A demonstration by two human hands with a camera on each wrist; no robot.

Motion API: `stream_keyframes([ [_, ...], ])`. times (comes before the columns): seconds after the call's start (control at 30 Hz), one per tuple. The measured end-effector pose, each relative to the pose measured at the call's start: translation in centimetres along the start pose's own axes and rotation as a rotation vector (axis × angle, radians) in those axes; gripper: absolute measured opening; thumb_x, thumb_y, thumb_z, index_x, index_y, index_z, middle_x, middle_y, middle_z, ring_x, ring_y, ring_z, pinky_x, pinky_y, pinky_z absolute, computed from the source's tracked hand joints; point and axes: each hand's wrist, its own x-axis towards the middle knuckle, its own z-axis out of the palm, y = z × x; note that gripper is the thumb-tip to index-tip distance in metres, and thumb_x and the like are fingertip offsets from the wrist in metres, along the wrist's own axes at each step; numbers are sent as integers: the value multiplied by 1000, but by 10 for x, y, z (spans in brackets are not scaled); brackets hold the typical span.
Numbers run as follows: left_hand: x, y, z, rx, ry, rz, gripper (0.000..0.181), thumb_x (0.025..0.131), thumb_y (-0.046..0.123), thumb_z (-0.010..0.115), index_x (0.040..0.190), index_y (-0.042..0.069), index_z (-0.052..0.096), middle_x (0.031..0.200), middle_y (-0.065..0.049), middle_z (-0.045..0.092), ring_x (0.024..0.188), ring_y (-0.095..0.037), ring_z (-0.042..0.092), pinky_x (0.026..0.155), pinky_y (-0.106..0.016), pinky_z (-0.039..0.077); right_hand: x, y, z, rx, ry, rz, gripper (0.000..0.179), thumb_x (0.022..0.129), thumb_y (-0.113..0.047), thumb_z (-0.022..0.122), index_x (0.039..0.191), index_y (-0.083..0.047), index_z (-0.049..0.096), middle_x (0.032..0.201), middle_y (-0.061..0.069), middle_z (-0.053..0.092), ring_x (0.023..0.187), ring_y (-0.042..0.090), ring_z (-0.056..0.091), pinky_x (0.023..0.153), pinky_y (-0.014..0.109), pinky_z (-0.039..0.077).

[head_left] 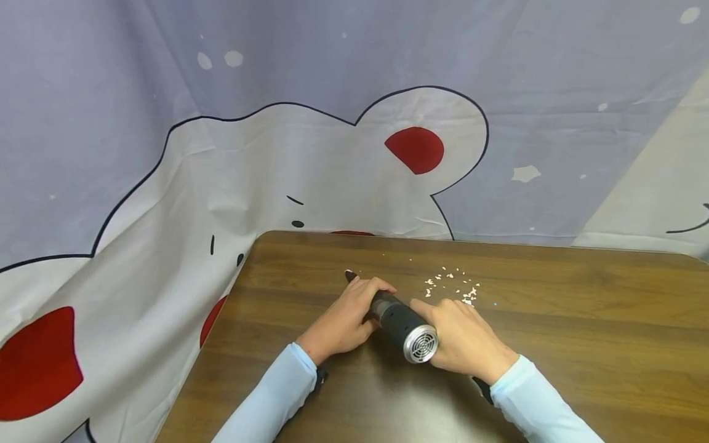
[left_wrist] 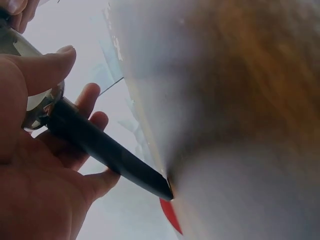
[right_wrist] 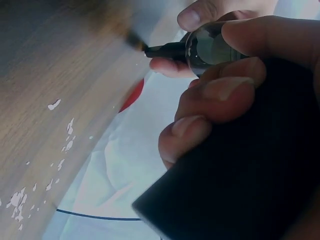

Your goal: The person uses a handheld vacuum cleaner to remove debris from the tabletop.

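A black handheld vacuum cleaner (head_left: 400, 320) with a silver vented end slants over the table between my two hands. My left hand (head_left: 344, 317) holds its front part, the thumb across the see-through dust chamber (right_wrist: 206, 46) and fingers around the base of the nozzle. The slim black nozzle (left_wrist: 110, 150) points away to the far left, its tip right at the tabletop. My right hand (head_left: 464, 337) grips the dark body near the vented end, fingers curled round it. Small white scraps (head_left: 468, 295) lie scattered beyond my right hand.
The brown wood-grain table (head_left: 581, 344) has rounded far corners. Behind it and along its left side hangs a grey-blue curtain (head_left: 310, 55) printed with white cartoon shapes and red patches. A few tiny white bits lie near the nozzle tip.
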Motion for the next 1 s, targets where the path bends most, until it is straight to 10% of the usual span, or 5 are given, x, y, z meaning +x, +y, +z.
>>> stream_keyframes([
  [1.0, 44, 0, 15, -51, -33, 47, 68, 67, -8, 68, 125, 20, 45, 122, 12, 53, 114, -9, 43, 99, -31, 37, -8, 8, -12, -97, -8, 95, 32, 62, -19, 72, 84, -24, 50, 54, -13, 42, 45, 9, 40, 38, 30, 34],
])
